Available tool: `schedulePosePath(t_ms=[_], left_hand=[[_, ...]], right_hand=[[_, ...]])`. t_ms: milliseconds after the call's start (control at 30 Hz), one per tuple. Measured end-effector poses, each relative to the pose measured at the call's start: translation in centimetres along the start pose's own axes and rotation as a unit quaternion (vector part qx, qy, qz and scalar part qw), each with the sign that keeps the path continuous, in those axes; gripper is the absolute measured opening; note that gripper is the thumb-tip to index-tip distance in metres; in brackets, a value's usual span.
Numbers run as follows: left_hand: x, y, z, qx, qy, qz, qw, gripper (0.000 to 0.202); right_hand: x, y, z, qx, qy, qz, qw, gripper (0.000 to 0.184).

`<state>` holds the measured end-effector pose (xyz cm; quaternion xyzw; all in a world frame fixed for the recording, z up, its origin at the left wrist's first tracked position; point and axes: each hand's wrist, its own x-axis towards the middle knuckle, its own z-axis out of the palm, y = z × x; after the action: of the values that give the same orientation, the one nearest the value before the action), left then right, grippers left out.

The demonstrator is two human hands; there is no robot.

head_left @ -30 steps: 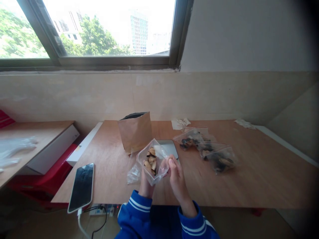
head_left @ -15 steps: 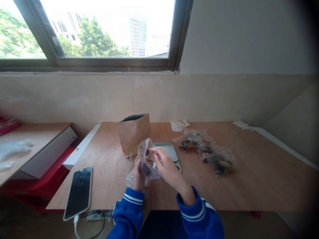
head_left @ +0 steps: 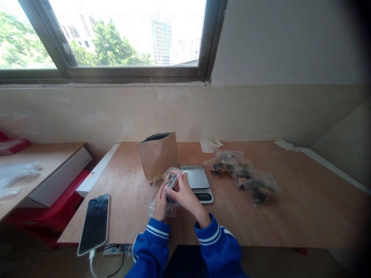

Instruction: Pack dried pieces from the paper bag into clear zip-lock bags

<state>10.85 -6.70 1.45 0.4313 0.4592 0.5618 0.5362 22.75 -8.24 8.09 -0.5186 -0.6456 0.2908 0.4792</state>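
Head view. Both hands were on the clear zip bag (head_left: 170, 177), bottom centre of the frame, held up off the bench (head_left: 304, 208). My left hand (head_left: 161, 204) was narrow around the bag's lower side. My right hand (head_left: 185, 197) was pinching it near the red zip strip (head_left: 174, 181) along the top edge. Dark pieces (head_left: 171, 199) showed through the film, but my fingers hid most of them. Couldn't tell if the zip was fully sealed.

Kitchen scale (head_left: 195, 177) sat just right of my hands, nothing on its platform. Brown paper bag (head_left: 158, 156) stood upright just behind the hands, black lining visible at its mouth. Right of the scale, three more zip bags (head_left: 245, 175) lay in a loose overlapping row, each holding dark and tan pieces. Loose clear plastic (head_left: 153, 208) lay under my left hand, touching the bench. Phone (head_left: 94, 224) lay face up at lower left, charging cable (head_left: 92, 262) running off the bench edge.
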Motion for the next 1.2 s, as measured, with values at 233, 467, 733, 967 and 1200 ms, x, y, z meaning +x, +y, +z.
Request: schedulePosePath(t_ms=[233,467,733,967,1200], left_hand=[[0.1,-0.3,0.1,0.008,0.052,-0.004,0.999,0.035],[0.4,-0.4,0.2,-0.056,0.046,-0.009,0.997,0.041],[0.7,0.1,1.2,-0.214,0.035,-0.096,0.972,0.038],[0.5,-0.7,1.4,-0.265,0.017,-0.097,0.959,0.038],[0.7,-1.7,0.9,-0.297,0.016,-0.106,0.949,0.042]], right_hand=[[0.9,0.5,0.3,0.063,-0.020,0.005,0.998,0.045],[1.2,0.5,0.1,0.033,-0.047,-0.020,0.998,0.039],[1.8,1.0,-0.1,0.042,-0.071,-0.017,0.996,0.025],[2.5,0.6,0.7,-0.068,-0.087,-0.036,0.993,0.019],[2.4,1.2,2.3,-0.035,-0.056,0.018,0.998,0.045]])
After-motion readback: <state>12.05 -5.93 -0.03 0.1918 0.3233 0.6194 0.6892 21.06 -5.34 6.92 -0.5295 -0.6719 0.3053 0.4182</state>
